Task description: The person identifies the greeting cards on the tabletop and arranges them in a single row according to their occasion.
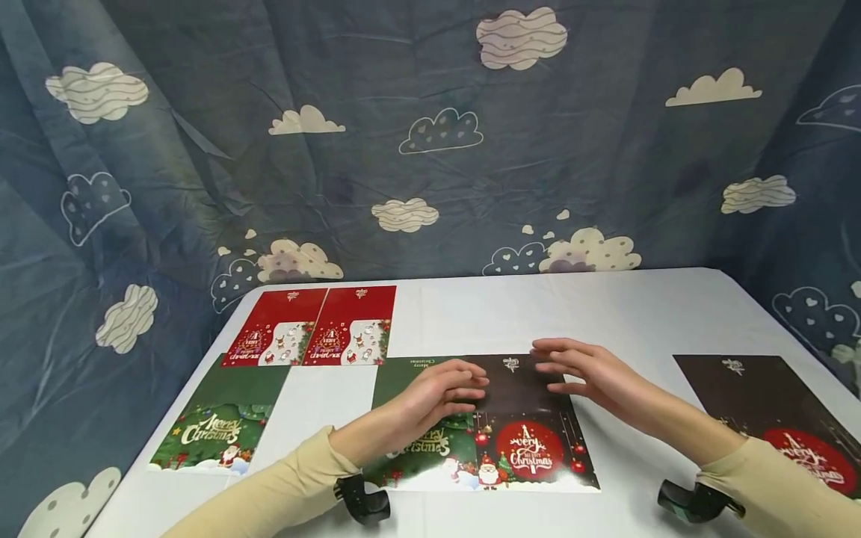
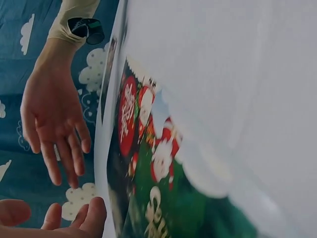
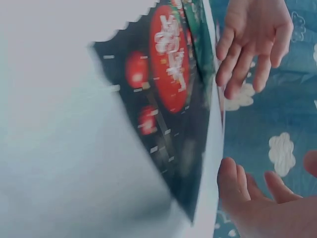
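Two Christmas cards lie unfolded side by side on the table: a green one (image 1: 397, 382) with gold lettering, and a black one (image 1: 514, 388) with a red circle and a Santa. My left hand (image 1: 433, 392) hovers over where they meet, fingers relaxed and pointing right, hiding part of the green card. Over the black card's upper right edge is my right hand (image 1: 595, 373), its fingers extended toward the left. The palms face each other with a gap between them. In the left wrist view the right hand (image 2: 54, 109) shows loose, separated fingers. Neither hand holds anything.
Two red cards (image 1: 359, 306) lie side by side at the back left of the white table (image 1: 538, 314). Another green card (image 1: 232, 388) is at the left, another black card (image 1: 720, 388) at the right. A blue cloud-patterned cloth (image 1: 430, 179) hangs behind.
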A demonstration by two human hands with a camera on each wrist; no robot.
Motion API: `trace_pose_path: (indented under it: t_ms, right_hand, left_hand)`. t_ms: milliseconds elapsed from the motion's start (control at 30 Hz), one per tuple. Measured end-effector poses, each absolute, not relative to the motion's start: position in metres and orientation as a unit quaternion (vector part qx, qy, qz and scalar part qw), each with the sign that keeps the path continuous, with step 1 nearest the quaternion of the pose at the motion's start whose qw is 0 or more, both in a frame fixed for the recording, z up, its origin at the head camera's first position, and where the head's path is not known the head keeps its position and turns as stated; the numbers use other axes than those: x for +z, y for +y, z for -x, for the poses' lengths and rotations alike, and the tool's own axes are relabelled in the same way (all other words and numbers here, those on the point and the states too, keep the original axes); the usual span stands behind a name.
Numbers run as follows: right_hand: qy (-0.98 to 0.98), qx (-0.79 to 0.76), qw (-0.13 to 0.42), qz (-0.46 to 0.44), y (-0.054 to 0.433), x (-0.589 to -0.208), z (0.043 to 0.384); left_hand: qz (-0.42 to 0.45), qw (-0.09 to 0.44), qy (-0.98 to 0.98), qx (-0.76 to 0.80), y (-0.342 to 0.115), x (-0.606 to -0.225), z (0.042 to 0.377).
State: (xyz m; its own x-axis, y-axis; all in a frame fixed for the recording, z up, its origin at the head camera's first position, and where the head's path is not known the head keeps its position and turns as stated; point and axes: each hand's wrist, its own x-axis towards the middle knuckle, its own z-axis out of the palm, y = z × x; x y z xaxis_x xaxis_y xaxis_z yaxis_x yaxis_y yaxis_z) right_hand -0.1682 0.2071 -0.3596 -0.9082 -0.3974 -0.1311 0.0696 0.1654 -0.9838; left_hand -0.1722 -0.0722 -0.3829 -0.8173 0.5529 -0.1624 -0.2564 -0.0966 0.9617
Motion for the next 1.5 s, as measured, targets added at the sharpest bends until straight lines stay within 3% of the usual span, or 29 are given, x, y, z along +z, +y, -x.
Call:
trace_pose_path:
  t_ms: [533,1200,1500]
  right_hand:
    - [0.751,-0.615,0.228,0.080,0.246,-0.372,0.146]
    - [0.626,-0.734,0.262,0.000,0.248,-0.388,0.149]
    - [0.681,-0.696,0.225,0.031,0.245,-0.397,0.143]
  left_hand:
    - [-0.134,0.346,0.582,0.724,-0.068,-0.390,0.156]
    - [-0.114,0.360,0.567,0.732,-0.076,-0.393,0.164]
    - [-0.124,0.374,0.554,0.733,-0.077,-0.394,0.168]
